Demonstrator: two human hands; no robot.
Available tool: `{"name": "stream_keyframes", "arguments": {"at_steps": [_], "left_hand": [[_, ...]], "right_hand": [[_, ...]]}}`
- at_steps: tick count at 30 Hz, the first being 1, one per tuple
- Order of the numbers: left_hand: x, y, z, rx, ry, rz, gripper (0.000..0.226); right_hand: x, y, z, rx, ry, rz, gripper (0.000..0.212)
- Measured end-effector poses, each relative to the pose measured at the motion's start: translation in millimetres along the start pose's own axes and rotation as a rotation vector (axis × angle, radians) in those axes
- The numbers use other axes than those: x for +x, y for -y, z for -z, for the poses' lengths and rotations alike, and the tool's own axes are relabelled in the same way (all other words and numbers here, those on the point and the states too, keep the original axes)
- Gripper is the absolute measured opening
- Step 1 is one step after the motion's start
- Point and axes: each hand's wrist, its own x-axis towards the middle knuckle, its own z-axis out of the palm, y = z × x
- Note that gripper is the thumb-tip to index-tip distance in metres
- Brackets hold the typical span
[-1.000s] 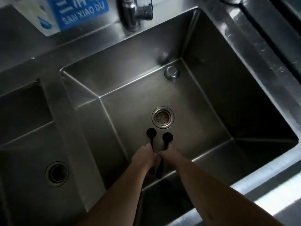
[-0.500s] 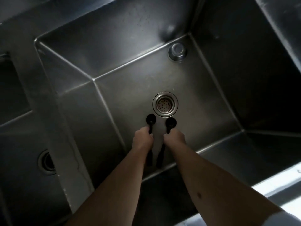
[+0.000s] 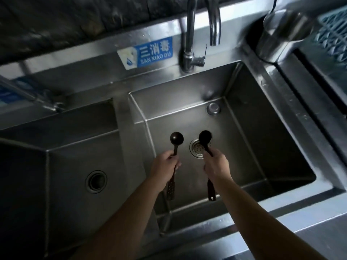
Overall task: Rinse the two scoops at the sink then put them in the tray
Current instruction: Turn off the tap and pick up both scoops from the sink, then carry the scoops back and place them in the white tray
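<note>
**Two scoops held over the right sink basin**

The left hand (image 3: 165, 166) has its grip closed round the handle of the left scoop (image 3: 176, 139). The right hand (image 3: 216, 164) has its grip closed round the handle of the right scoop (image 3: 205, 138). Both scoops are black, with bowls pointing away from the person and handle ends hanging below the hands. The scoops are apart, one on each side of the drain strainer (image 3: 197, 151), above the floor of the right sink basin (image 3: 262, 147). The faucet (image 3: 202, 25) stands behind the basin. A blue tray (image 3: 334, 38) sits at the far right, well apart from the scoops.
</note>
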Motion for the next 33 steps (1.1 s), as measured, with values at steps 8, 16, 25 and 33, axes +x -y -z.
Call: {"name": "stream_keyframes", "arguments": {"at_steps": [8,16,25,33], "left_hand": [[-57.3,-7.9,19.5,-0.368,-0.014,-0.006,0.012],[-82.7,8.4,38.1,-0.306,-0.042,0.007,0.016],[-127.1,15.3,65.2,-0.195,0.105,0.005,0.019],[-207.1,43.9,87.9,-0.011,0.458,-0.06,0.019]], "right_hand": [[-48.7,14.8,9.4,0.129,0.059,0.074,0.016],[-79.8,1.6,-2.6,0.135,0.012,0.094,0.019],[-151.2,-16.0,-20.4,0.448,-0.041,0.037,0.025],[-288.7,-32.6,-31.6,0.691,-0.243,0.06,0.02]]}}
